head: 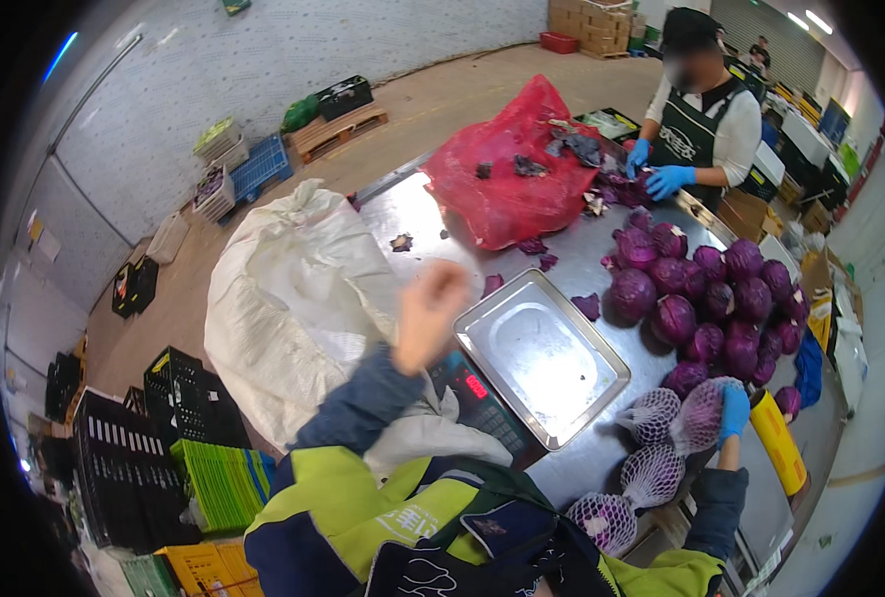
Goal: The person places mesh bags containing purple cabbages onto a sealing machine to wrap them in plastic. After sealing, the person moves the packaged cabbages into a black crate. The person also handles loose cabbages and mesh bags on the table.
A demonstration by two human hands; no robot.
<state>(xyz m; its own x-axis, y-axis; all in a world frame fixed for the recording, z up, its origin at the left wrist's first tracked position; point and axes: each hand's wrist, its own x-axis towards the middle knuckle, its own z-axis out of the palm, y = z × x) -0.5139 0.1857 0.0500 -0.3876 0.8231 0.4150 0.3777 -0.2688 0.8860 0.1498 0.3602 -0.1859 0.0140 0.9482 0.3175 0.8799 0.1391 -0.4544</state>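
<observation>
My left hand (435, 310), bare and motion-blurred, is raised between an open white woven sack (263, 276) and a digital scale (480, 395). Its fingers are too smeared to show whether they hold anything. On the scale lies a shallow metal tray (536, 358) with only a speck in it. My right hand (734, 412), in a blue glove, grips a red cabbage in a white foam net (696, 418). Several more netted cabbages (653, 474) lie close by at the steel table's near edge. Beyond them is a heap of unwrapped red cabbages (711, 298).
A red mesh bag (513, 179) with leaf scraps lies on the steel table (405, 216). Across it, a co-worker's blue-gloved hands (666, 179) handle cabbage. A yellow roll (778, 442) sits right of my right hand. Black crates (181, 395) and green crates (218, 481) stand at left.
</observation>
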